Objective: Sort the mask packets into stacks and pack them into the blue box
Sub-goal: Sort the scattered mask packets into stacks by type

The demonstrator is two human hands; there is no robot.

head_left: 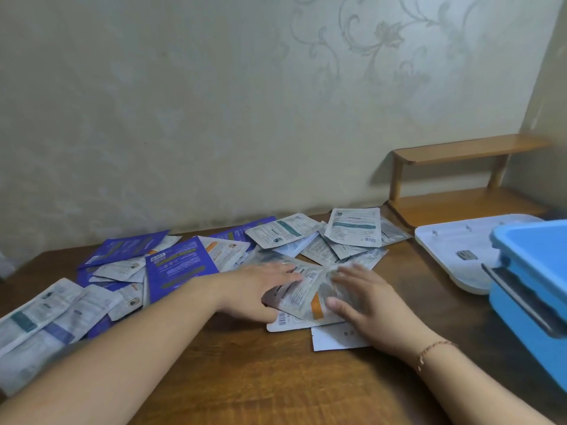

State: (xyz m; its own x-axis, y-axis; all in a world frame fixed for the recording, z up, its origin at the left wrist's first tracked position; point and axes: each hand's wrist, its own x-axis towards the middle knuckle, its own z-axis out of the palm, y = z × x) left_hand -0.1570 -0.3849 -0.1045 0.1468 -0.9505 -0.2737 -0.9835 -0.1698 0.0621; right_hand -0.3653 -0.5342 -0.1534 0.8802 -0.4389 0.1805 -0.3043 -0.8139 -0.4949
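Mask packets [196, 271] lie scattered flat over the far-left and middle of the bench [245, 369], overlapping, mixed types: purple ones [181, 265] toward the left, silver/white with teal or orange bands elsewhere. No real stacks visible, so my read is sorting is at an early stage.

Left hand [260, 286] lies flat, fingers straight, palm down on the silver packets mid-bench. Probably pinning or sliding them, not gripping. Right hand [365, 299] is just beside it, fingers spread and relaxed on the same small cluster, thumb at the packet with the orange band [316, 308]. Motion blur, so finger contact is not sharp. Both hands on one cluster looks like raking like packets together into a pile near the body.

Blue box [534, 289] sits at the right edge, open, with its white lid [451, 250] lying flat just beside it on the far side. That keeps it in reach of the right hand for loading. Inside of the box is out of view.

Wooden shelf [460, 179] stands far right against the wall.

Risk: slick foil packets will fan out when squared up.
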